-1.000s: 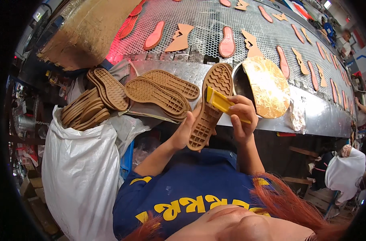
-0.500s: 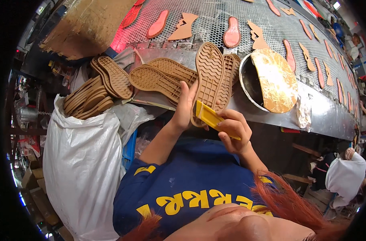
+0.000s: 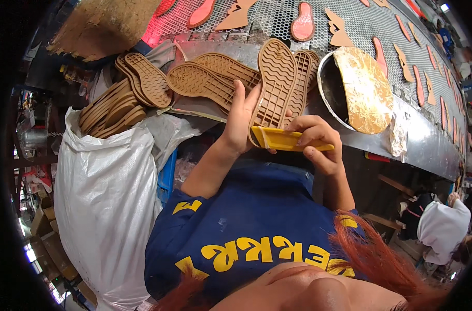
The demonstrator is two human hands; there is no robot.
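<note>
My left hand [image 3: 240, 120] is closed on a brown shoe sole [image 3: 276, 78], its wavy and gridded tread facing up. The sole stands almost upright in the view, toe end away from me. My right hand [image 3: 323, 145] grips a flat yellow plastic tool [image 3: 288, 140], held nearly level across the heel end of the sole. The tool's left end overlaps the heel; whether it touches there I cannot tell. More brown soles [image 3: 200, 87] lie on the metal table edge left of the held one, and others [image 3: 300, 80] lie just behind it to the right.
A round pot [image 3: 335, 93] with a pale, crusted cover [image 3: 363, 90] stands at right on the table. Beyond it, a mesh conveyor [image 3: 277, 13] carries pink insoles and tan cut pieces. On my left is a white sack [image 3: 103, 192] with stacked soles [image 3: 111, 111] at its mouth.
The yellow tool has turned from a slant to nearly level across the heel, and my right hand has shifted slightly right. My left hand still holds the sole. The view has shifted slightly.
</note>
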